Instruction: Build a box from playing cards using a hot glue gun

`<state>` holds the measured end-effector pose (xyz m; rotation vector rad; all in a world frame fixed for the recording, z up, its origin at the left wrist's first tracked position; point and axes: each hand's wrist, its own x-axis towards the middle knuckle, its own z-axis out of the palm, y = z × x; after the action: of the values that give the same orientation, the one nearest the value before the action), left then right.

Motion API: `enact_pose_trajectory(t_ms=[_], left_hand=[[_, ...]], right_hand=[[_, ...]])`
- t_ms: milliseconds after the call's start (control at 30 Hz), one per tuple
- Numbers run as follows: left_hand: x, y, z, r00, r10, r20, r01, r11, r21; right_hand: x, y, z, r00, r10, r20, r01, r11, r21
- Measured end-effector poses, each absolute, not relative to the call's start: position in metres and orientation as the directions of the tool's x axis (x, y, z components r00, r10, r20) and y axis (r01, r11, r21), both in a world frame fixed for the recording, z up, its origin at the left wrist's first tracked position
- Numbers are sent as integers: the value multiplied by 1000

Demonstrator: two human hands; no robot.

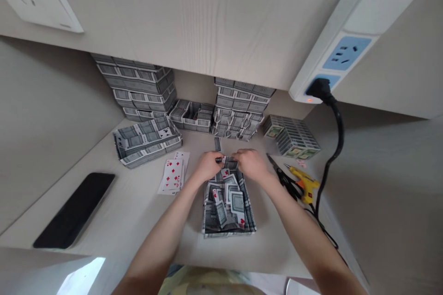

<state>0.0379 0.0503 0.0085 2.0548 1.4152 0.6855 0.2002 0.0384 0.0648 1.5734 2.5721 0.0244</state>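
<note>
An open box folded from playing cards [251,214] stands on the desk in front of me, with several loose and folded playing cards [237,203] inside. My left hand [208,165] is closed, its fingertips pinching at the left part of the box's far end. On the right part of that same end, my right hand [252,164] is closed too. A small folded piece of card shows between the fingertips; whether it is part of the wall is unclear. Beyond the hands lies a single dark card [217,144].
Flat playing cards [173,174] and a phone [74,211] lie to the left. Card boxes [148,143] and tall stacks [242,101] line the back. Card decks [297,136], scissors [285,177] and a yellow glue gun [306,184] are right, below a power strip [346,50] with a hanging cord.
</note>
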Motion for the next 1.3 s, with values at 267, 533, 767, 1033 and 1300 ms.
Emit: enact_pose_trajectory(t_ms=[267,533,767,1033,1300], left_hand=[[38,50,9,309,946,100,636,-284,718],[40,50,8,306,946,105,625,-283,727],[40,51,12,309,949,69,630,-258,732],[41,48,12,300,947,117,634,-289,717],[38,39,38,403,913,60,788,-380,484]], right_hand=[[199,37,62,-462,879,-115,873,474,116],[195,28,62,-438,887,-145,888,452,81],[192,23,58,-401,900,-172,906,417,70],[208,31,53,-418,902,-107,896,389,-214],[222,37,43,-337,934,-122,817,225,-531]])
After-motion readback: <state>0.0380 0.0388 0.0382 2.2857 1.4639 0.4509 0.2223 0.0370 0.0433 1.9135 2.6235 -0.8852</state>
